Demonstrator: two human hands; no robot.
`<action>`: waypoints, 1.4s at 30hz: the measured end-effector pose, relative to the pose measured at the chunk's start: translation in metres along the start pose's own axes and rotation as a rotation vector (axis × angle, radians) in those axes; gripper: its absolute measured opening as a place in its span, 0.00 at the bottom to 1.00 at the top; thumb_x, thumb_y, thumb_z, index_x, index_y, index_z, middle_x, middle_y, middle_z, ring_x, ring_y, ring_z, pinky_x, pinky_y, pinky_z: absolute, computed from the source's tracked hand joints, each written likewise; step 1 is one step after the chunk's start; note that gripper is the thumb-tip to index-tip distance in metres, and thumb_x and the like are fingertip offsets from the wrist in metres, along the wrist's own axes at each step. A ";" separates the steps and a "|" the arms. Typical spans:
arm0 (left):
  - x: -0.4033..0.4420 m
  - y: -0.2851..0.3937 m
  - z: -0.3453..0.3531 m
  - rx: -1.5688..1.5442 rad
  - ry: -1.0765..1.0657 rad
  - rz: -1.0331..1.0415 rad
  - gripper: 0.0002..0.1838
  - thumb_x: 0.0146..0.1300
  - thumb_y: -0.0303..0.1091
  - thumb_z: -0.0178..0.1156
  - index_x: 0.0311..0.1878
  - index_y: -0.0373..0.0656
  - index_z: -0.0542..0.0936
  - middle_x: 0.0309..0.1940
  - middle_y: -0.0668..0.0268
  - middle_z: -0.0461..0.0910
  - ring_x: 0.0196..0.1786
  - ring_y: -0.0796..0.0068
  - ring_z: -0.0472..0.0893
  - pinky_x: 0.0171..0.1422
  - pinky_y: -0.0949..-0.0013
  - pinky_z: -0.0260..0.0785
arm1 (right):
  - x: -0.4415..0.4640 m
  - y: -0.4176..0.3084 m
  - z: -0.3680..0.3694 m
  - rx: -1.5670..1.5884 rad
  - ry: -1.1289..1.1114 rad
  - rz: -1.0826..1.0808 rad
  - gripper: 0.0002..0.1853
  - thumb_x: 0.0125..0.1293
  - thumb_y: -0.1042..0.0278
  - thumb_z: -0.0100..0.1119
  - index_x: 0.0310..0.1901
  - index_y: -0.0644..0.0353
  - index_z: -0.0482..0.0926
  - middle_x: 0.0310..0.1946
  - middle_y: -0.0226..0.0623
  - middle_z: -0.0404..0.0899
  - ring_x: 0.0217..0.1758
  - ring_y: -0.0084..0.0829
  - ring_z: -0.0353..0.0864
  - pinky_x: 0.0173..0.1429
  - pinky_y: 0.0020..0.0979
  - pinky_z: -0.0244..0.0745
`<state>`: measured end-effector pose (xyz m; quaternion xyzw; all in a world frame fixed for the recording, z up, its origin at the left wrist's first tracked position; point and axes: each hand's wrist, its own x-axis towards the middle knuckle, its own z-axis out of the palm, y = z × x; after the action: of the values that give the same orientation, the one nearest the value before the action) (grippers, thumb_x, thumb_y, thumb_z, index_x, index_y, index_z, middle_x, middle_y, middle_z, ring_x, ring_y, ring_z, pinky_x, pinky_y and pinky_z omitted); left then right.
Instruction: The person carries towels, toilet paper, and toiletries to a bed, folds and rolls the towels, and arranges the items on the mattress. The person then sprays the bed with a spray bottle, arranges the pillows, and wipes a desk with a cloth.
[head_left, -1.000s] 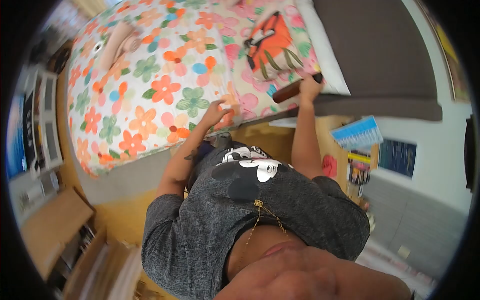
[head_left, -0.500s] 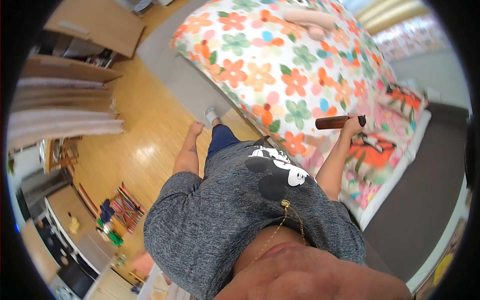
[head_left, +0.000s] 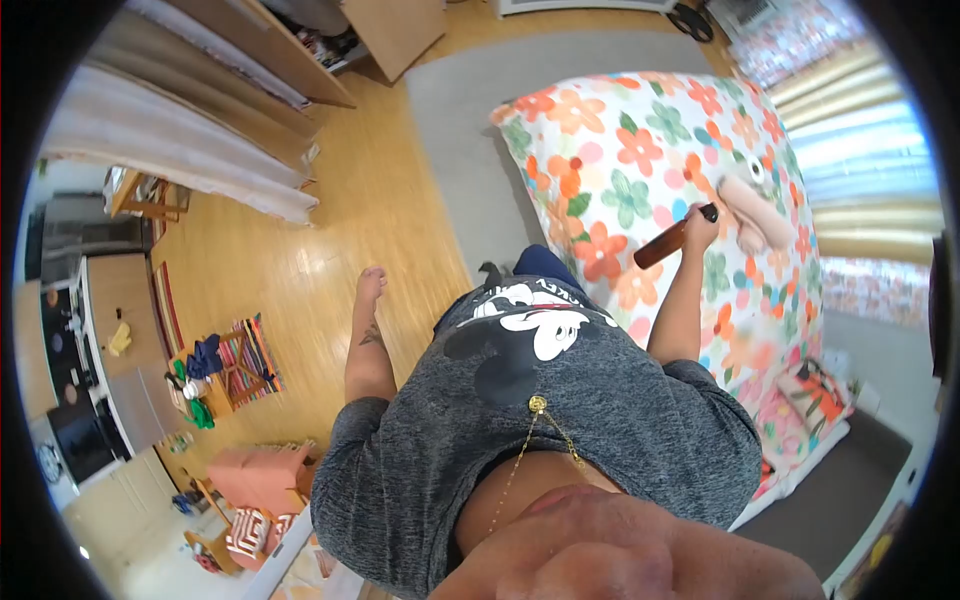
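Observation:
A brown bottle with a black top [head_left: 662, 246] is in my right hand [head_left: 701, 228], tilted above the edge of the bed. My fingers wrap round its top end. Beneath it lies the flowered bedspread [head_left: 630, 195]. Rolled beige cloth [head_left: 757, 215] rests on the bed just beyond my right hand, with a small white round thing [head_left: 757, 169] near it. My left hand [head_left: 372, 282] hangs over the wooden floor, away from the bed, its fingers curled in and nothing visible in them.
A grey rug [head_left: 470, 130] borders the bed on the wooden floor [head_left: 300, 290]. Curtains [head_left: 190, 150] hang at the upper left, by an open cabinet door [head_left: 395, 35]. A wooden chair [head_left: 235, 370] stands at the left. Pillows [head_left: 815, 395] lie at the lower right.
My body has turned away from the pillows, and more floor and rug show. The bottle stays in my right hand. My left hand has moved from over the bed to over the floor, its fingers now curled.

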<state>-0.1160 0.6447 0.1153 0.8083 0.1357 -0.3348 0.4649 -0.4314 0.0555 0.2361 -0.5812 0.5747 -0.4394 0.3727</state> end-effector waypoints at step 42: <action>0.482 0.735 -0.247 -0.665 0.723 0.981 0.27 0.68 0.45 0.45 0.61 0.32 0.61 0.59 0.53 0.64 0.63 0.62 0.62 0.67 0.67 0.49 | -0.086 -0.484 0.928 0.455 -1.133 -0.529 0.21 0.52 0.75 0.60 0.49 0.62 0.70 0.27 0.31 0.72 0.26 0.20 0.72 0.29 0.23 0.68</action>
<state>0.7328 0.4184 0.3635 0.6517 -0.0037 0.2636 0.7111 0.6089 0.1039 0.3713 -0.7505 0.0207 -0.2530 0.6102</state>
